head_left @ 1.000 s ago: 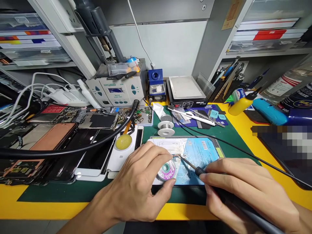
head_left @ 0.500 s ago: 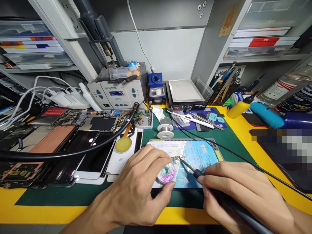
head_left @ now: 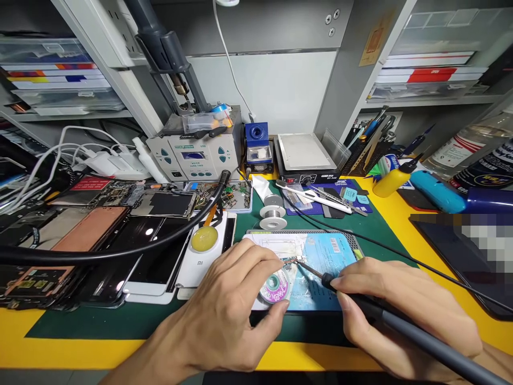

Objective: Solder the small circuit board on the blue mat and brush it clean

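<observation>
My left hand (head_left: 236,305) is curled around a small round spool (head_left: 276,287) with a pink and white label, thumb at its lower edge. Copper-coloured braid shows at my left index fingertip, beside a small circuit board (head_left: 294,260). My right hand (head_left: 404,310) grips a black soldering iron (head_left: 363,305) like a pen, and its thin tip touches or nearly touches the board. The board lies on a blue and white printed sheet (head_left: 324,278). Contact at the tip is too small to tell.
Behind the sheet stands a solder wire spool (head_left: 273,218). Phones and a white Mi device (head_left: 199,263) lie left, with a black hose (head_left: 120,256) crossing over them. A grey rework station (head_left: 194,155) stands behind. A yellow bottle (head_left: 390,179) and a dark tablet (head_left: 460,267) are right.
My right hand has shifted slightly right and rolled, and the iron's handle now lies more exposed and at a flatter angle. My left hand has barely moved. The camera view has shifted slightly.
</observation>
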The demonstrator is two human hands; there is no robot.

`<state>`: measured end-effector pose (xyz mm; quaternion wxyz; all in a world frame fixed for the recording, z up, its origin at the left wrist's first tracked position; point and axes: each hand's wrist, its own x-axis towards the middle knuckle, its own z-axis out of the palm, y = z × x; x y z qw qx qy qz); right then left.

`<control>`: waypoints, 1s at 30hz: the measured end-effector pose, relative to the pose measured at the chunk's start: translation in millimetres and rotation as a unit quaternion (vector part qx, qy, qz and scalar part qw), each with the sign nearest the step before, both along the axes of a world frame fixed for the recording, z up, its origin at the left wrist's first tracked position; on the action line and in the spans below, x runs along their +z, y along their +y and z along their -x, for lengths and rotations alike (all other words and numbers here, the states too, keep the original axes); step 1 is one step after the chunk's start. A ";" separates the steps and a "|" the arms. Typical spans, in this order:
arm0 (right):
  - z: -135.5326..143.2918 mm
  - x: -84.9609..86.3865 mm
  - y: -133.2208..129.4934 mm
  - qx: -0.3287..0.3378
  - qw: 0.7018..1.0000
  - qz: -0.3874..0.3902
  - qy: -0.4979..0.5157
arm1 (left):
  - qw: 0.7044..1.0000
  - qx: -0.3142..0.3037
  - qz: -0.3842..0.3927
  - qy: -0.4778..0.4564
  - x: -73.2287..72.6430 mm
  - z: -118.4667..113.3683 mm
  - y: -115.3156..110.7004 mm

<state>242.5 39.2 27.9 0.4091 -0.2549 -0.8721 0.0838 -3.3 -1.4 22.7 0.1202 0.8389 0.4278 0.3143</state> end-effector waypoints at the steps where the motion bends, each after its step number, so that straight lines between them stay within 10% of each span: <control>1: 0.4 1.3 -0.3 0.000 1.000 0.000 -0.008 | 1.000 0.000 0.000 0.001 0.1 -0.3 0.4; 30: -0.4 -7.9 0.6 -0.022 0.999 0.023 0.016 | 1.000 -0.002 0.017 -0.014 -2.1 -1.6 2.7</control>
